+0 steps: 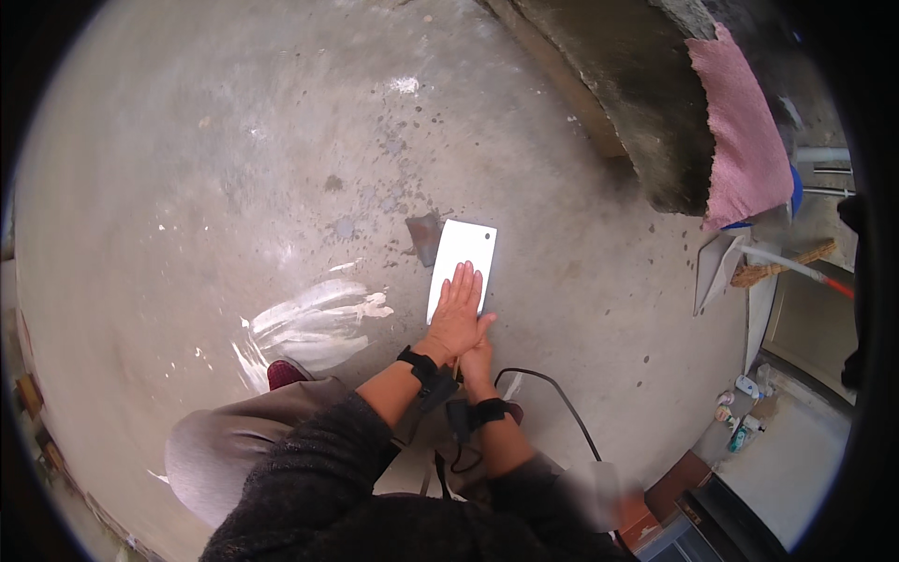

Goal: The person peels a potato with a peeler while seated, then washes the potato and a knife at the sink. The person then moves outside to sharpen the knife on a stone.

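A kitchen cleaver lies before me on the concrete floor, its broad blade shining white and pierced by a small hole in the far right corner. Flat on the blade rests my left hand, fingers stretched forward. Partly beneath that wrist, my right hand is closed around the cleaver's handle, of which only a short brown piece shows. A dark, wet-looking flat block, possibly a whetstone, sticks out from the blade's left edge; the rest of it is hidden.
White streaks mark the floor left of the cleaver. A black cable curves along my right side. At right are a pink cloth over a ledge, a dustpan, a broom and several bottles.
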The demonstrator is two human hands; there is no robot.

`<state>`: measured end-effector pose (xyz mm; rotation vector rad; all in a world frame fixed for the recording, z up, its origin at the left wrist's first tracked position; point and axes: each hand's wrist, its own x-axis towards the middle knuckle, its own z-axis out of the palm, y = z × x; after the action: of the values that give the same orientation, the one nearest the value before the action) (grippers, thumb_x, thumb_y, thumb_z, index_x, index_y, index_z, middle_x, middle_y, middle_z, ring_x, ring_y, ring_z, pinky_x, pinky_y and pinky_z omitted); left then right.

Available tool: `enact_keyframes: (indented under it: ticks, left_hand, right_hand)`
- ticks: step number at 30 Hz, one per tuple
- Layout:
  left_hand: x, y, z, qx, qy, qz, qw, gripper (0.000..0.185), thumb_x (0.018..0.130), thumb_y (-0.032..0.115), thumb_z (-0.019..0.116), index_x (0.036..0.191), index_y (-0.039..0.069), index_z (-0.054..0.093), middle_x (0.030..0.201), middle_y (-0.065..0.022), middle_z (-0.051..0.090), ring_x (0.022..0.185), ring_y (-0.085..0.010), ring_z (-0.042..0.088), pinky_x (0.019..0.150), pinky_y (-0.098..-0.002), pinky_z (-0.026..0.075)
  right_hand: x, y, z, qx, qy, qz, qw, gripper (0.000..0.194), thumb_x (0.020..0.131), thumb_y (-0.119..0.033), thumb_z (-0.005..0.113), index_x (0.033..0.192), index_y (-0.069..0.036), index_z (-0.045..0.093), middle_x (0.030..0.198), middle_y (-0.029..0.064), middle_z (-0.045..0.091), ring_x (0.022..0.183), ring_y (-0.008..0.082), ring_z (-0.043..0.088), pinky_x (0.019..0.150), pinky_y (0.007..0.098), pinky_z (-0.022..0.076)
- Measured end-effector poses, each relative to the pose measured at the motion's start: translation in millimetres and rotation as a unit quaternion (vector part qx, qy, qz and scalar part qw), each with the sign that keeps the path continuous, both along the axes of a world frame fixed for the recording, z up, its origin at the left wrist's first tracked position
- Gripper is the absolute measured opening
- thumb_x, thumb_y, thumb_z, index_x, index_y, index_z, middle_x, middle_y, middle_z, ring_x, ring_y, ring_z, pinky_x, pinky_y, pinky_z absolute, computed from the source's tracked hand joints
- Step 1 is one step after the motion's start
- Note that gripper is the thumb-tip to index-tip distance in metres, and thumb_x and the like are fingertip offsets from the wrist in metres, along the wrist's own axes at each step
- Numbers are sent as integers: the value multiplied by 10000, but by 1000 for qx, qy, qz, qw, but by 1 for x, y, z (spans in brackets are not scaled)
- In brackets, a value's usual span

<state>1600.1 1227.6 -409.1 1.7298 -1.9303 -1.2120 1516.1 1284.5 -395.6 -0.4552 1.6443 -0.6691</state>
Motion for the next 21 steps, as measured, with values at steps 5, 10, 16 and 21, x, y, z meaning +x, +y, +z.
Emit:
enact_keyframes:
  ticks: [5, 10, 16, 21]
  left_hand:
    - [1, 8, -9, -33, 36, 38, 998, 789, 857, 372, 540, 1423, -45, 182, 1495, -259, 108, 1400, -396, 68, 1110, -508, 124]
    - [25, -56, -14, -29, -31, -5, 999, 802, 878, 437, 487, 1419, -62, 167, 1503, -250, 92, 1409, -370, 46, 1118, -492, 109]
    - [29, -63, 4, -76, 28, 32, 996, 772, 872, 410, 490, 1418, -46, 191, 1494, -249, 138, 1404, -375, 87, 1118, -489, 114]
    - [26, -31, -4, -41, 51, -20, 998, 813, 849, 426, 519, 1416, -53, 186, 1495, -254, 123, 1400, -399, 73, 1114, -508, 113]
  right_hand:
    - [-7, -7, -16, 83, 82, 60, 991, 241, 933, -280, 520, 959, -48, 581, 776, 107, 634, 576, 148, 582, 490, 285, 451]
    - [11, -62, -48, 2, 168, 142, 975, 378, 906, -353, 539, 1065, -12, 572, 932, 160, 656, 867, 241, 620, 741, 373, 471]
    - [18, -71, -32, -24, 104, 109, 988, 367, 912, -293, 535, 1129, 0, 575, 1035, 131, 649, 970, 228, 599, 820, 354, 451]
    - [16, -41, -19, -41, 145, 88, 985, 290, 924, -226, 522, 1028, 29, 615, 1043, 116, 654, 975, 206, 596, 803, 346, 452]
